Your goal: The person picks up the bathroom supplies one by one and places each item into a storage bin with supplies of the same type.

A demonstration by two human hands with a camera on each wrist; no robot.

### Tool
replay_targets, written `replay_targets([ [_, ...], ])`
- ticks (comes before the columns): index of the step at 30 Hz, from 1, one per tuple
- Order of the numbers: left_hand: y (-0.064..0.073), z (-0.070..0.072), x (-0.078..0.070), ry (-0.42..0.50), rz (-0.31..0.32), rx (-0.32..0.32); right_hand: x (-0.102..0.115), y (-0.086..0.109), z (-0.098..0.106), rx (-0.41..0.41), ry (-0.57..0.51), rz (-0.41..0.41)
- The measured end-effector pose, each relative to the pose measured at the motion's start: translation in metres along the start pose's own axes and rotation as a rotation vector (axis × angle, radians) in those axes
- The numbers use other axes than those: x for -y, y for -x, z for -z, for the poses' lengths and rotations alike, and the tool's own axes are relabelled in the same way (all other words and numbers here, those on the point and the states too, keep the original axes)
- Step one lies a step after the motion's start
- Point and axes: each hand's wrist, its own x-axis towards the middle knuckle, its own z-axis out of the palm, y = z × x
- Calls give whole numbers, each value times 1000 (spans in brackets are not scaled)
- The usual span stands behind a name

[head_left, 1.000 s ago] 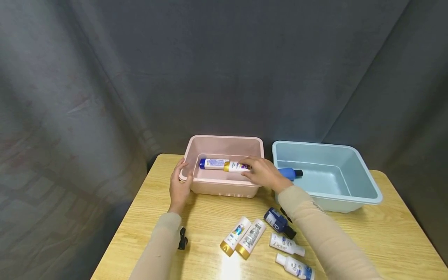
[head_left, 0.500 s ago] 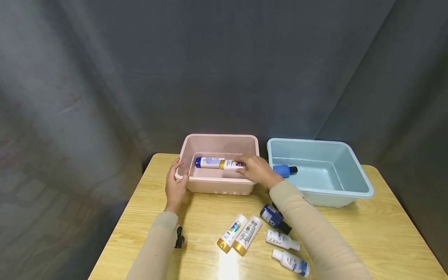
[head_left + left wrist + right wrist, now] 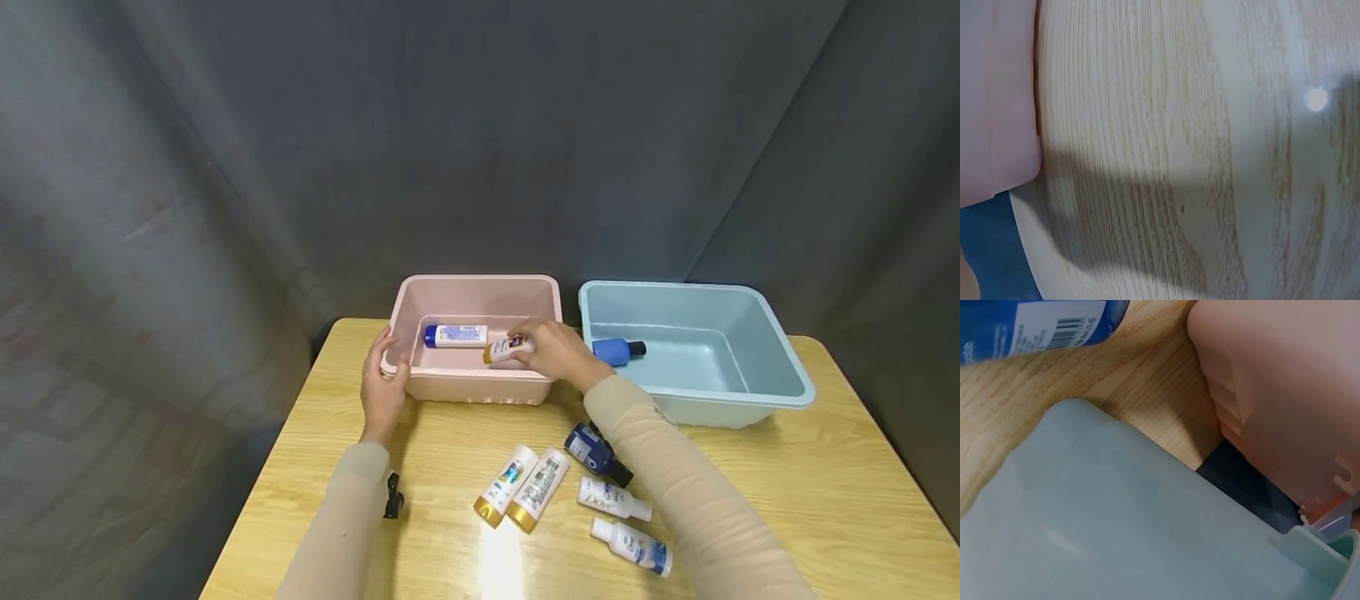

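My left hand (image 3: 384, 392) grips the near left corner of a pink plastic bin (image 3: 480, 387), its thumb at the front rim. Inside that bin, my right hand (image 3: 553, 348) holds a white tube with a gold cap (image 3: 502, 350), cap pointing left and tilted toward the front. Just behind it lies a white tube with a blue cap (image 3: 459, 336) on the bin floor. In the left wrist view only the bin's pink wall (image 3: 997, 100) and a sliver of finger at the lower left edge show. The right wrist view shows neither the right hand nor its tube.
A light blue bin (image 3: 720, 408) stands to the right, with a blue bottle (image 3: 612, 351) inside. On the wooden table (image 3: 435, 550) in front lie two gold-capped tubes (image 3: 538, 490), dark blue bottles (image 3: 592, 448) and two white Dove bottles (image 3: 633, 546).
The gold-capped tube in my right hand has shifted toward the bin's front and tilted, separating from the blue-capped tube. My left hand stays at the bin's corner. The head view has shifted slightly.
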Motion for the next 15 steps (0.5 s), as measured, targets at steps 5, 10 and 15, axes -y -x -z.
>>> replay_targets([
  [5,0,0,-1,1,6,9,2,2,0,-2,-4,-14],
  [10,1,0,0,-7,21,16,2,3,-2,22,-23,-45],
  [15,1,1,0,-18,32,12,5,2,-1,45,-44,-76],
])
